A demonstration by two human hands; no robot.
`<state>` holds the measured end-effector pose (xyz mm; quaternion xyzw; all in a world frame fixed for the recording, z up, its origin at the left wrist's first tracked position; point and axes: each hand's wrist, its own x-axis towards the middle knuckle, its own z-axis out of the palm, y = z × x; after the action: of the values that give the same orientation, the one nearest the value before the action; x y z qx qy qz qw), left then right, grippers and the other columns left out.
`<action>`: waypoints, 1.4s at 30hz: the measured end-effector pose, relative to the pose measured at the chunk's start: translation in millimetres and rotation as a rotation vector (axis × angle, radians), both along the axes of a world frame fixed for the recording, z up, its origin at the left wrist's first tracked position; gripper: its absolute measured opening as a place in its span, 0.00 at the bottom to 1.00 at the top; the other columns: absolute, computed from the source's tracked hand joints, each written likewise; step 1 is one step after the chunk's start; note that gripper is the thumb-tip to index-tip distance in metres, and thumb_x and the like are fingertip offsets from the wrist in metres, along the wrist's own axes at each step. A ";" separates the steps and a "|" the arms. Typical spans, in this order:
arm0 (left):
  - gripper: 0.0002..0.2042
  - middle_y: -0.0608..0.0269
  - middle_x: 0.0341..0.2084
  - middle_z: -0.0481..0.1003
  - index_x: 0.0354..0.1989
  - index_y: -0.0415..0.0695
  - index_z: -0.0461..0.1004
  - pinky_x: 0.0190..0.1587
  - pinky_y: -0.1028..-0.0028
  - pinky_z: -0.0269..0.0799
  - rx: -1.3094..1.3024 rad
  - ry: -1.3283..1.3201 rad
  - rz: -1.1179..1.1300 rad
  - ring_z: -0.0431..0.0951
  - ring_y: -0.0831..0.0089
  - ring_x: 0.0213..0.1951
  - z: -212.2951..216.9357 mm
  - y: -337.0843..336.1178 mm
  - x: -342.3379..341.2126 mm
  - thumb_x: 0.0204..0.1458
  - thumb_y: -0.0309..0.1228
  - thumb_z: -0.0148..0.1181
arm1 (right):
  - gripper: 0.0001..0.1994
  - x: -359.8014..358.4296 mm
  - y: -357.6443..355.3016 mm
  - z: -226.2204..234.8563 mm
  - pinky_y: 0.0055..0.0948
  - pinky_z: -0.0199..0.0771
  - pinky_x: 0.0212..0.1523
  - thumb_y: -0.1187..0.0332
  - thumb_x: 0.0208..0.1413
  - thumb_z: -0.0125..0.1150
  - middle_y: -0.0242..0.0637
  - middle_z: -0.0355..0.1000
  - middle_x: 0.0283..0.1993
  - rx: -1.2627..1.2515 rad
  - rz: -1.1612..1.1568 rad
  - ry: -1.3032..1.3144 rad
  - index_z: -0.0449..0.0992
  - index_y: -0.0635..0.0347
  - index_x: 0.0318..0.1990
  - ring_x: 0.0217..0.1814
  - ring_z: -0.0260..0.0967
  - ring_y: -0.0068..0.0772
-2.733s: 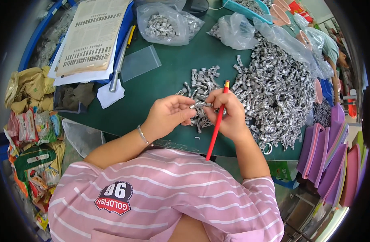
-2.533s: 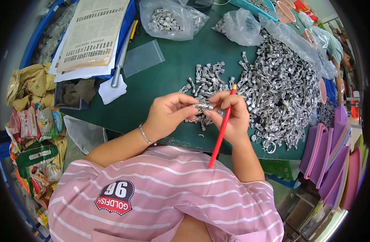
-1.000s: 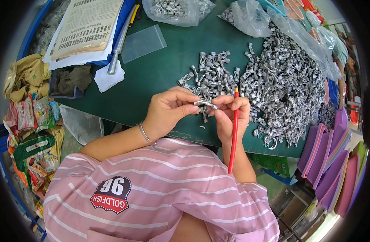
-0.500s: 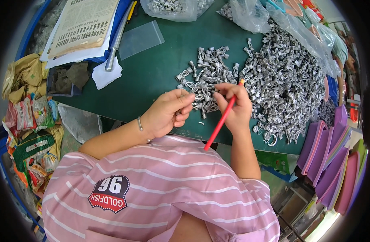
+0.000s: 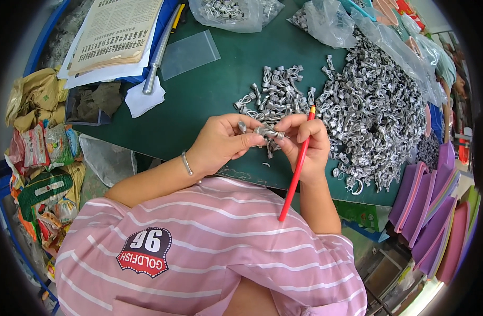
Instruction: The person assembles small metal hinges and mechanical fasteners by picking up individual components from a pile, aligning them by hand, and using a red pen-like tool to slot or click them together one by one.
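Observation:
My left hand [image 5: 220, 139] pinches the left end of a small grey metal piece [image 5: 269, 132] that has a ribbed round end. At its other end, the thumb and forefinger of my right hand [image 5: 311, 145] grip the same piece. A red pencil [image 5: 294, 184] is tucked in my right hand, its yellowish tip up and its long end slanting down toward my shirt. A second small metal part [image 5: 242, 126] shows between my left fingers. Just beyond both hands lies a small heap of similar looped grey pieces [image 5: 278, 92].
A large pile of the same pieces [image 5: 378, 105] covers the table's right side. Plastic bags of pieces [image 5: 236, 13] stand at the far edge. On the green table [image 5: 183, 105] lie a clear zip bag [image 5: 191, 55], a metal rod [image 5: 156, 63] and papers [image 5: 115, 37]. Purple bins [image 5: 417, 205] stand right.
My hands have come together on one metal piece, which now shows between them. The pencil has swung more upright, its lower end shifting right. The whole view has shifted slightly.

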<state>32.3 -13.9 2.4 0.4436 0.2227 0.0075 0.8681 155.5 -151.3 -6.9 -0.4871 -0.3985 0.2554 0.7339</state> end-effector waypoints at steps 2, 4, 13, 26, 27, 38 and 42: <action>0.11 0.63 0.26 0.72 0.38 0.36 0.71 0.20 0.86 0.59 0.137 -0.022 0.022 0.66 0.85 0.20 1.6 0.0 -0.9 0.45 0.22 0.59 | 0.12 -1.8 -2.8 -1.3 0.24 0.71 0.38 0.85 0.47 0.51 0.48 0.67 0.40 -0.005 -0.010 -0.030 0.57 0.58 0.30 0.36 0.67 0.26; 0.10 0.62 0.27 0.72 0.37 0.36 0.70 0.22 0.86 0.61 0.275 -0.041 0.047 0.67 0.83 0.22 0.7 -0.1 -1.2 0.44 0.20 0.59 | 0.10 -6.8 -3.8 3.5 0.22 0.72 0.34 0.84 0.50 0.49 0.49 0.67 0.40 -0.123 -0.061 0.272 0.57 0.59 0.31 0.32 0.68 0.25; 0.09 0.65 0.24 0.71 0.32 0.41 0.74 0.26 0.83 0.65 0.675 -0.374 0.126 0.72 0.81 0.26 2.6 -5.1 -0.9 0.40 0.19 0.62 | 0.12 -17.1 -5.0 -15.4 0.23 0.73 0.32 0.83 0.48 0.53 0.47 0.67 0.39 0.051 0.015 0.481 0.58 0.58 0.30 0.31 0.70 0.30; 0.12 0.59 0.27 0.74 0.43 0.36 0.70 0.29 0.79 0.73 -0.066 -0.074 0.033 0.75 0.76 0.27 -1.4 -19.2 -5.1 0.50 0.23 0.54 | 0.20 -31.1 -8.4 5.7 0.24 0.66 0.40 0.87 0.40 0.58 0.46 0.65 0.39 0.110 -0.133 0.034 0.55 0.56 0.33 0.37 0.63 0.26; 0.13 0.57 0.30 0.74 0.45 0.36 0.68 0.32 0.76 0.75 -0.113 -0.106 0.016 0.76 0.74 0.31 -7.2 -20.9 -7.0 0.50 0.23 0.53 | 0.19 -33.9 -9.9 5.5 0.24 0.65 0.39 0.86 0.41 0.58 0.45 0.66 0.39 0.132 -0.130 0.040 0.55 0.56 0.33 0.35 0.63 0.25; 0.05 0.64 0.23 0.65 0.36 0.42 0.66 0.20 0.83 0.63 -0.575 -0.232 0.067 0.66 0.79 0.23 -19.3 -17.3 -29.6 0.51 0.26 0.49 | 0.13 -32.8 -43.8 -11.3 0.23 0.68 0.34 0.83 0.44 0.59 0.43 0.71 0.30 -0.365 -0.369 -0.300 0.58 0.61 0.24 0.32 0.68 0.26; 0.03 0.70 0.17 0.59 0.30 0.44 0.64 0.15 0.86 0.52 -0.297 -0.100 0.117 0.58 0.83 0.17 -12.3 -24.3 -38.0 0.51 0.25 0.51 | 0.14 -38.8 -37.8 -21.5 0.34 0.64 0.26 0.80 0.34 0.64 0.39 0.65 0.24 -0.474 -0.389 -0.862 0.61 0.61 0.23 0.25 0.63 0.43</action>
<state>-5.7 -38.2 -9.9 0.2956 0.2034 0.0470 0.9322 116.7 -189.1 -28.5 -0.7655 -0.4977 -0.0260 0.4069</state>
